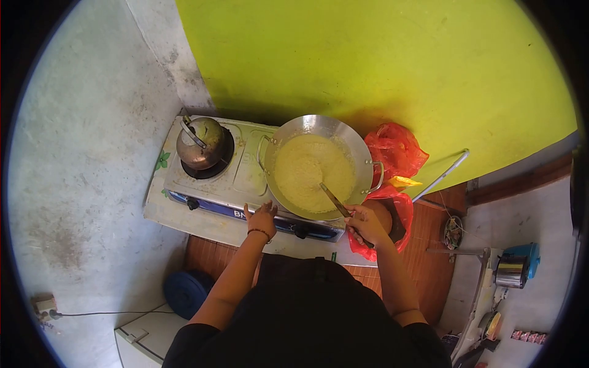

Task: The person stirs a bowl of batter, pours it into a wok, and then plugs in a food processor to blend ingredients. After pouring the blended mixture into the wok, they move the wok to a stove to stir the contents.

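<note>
A large metal wok (356, 138) with two loop handles sits on the right side of the stove, holding a pale yellow, creamy liquid (307, 162). My right hand (367, 226) is closed around the brown handle of a stirring utensil (332, 199). Its far end is sunk in the liquid, so its exact kind is hidden. Just in front of the wok's lower left side, my left hand (262, 221) hovers near the front edge of the two-burner stove (245, 175), fingers spread and holding nothing. A dark bracelet circles that wrist.
A metal kettle (201, 144) stands on the left burner. Red plastic bags (396, 150) lie right of the wok, one around a brown rounded thing (380, 211). A blue round lid or container (187, 294) is at lower left. Shelving with a metal pot (512, 271) stands at right.
</note>
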Available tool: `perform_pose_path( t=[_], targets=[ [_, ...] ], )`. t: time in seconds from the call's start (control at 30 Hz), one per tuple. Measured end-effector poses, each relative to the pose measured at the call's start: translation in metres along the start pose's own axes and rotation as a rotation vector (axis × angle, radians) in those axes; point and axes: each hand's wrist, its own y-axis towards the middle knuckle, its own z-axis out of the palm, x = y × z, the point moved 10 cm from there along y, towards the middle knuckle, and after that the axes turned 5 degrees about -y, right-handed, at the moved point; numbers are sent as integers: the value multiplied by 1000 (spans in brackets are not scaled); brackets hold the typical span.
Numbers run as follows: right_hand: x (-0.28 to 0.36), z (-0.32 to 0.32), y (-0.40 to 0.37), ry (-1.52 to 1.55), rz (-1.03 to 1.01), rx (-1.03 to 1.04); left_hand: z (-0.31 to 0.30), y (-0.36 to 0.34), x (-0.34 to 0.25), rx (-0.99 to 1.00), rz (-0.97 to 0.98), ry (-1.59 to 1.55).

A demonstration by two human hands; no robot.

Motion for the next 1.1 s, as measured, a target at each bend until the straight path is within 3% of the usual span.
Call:
perform_pose_path(
  t=[0.23,0.33,0.63,0.83,0.93,1.1],
  targets=[
    [40,6,-60,-381,-3,-57,-2,-2,-2,-43,2,-8],
    [56,10,-73,-611,-190,-126,-3,-3,-2,-38,4,-10],
    [25,-7,-57,-580,-143,-310,-3,-6,-3,-16,18,-13],
    [32,-4,-46,-767,-263,-472,-3,-8,-4,-12,17,-4],
    [41,4,-45,-1030,-236,-562,2,-6,-2,-44,20,3],
    [37,21,-31,-1206,-271,-527,0,-9,-3,-52,35,1]
  ],
)
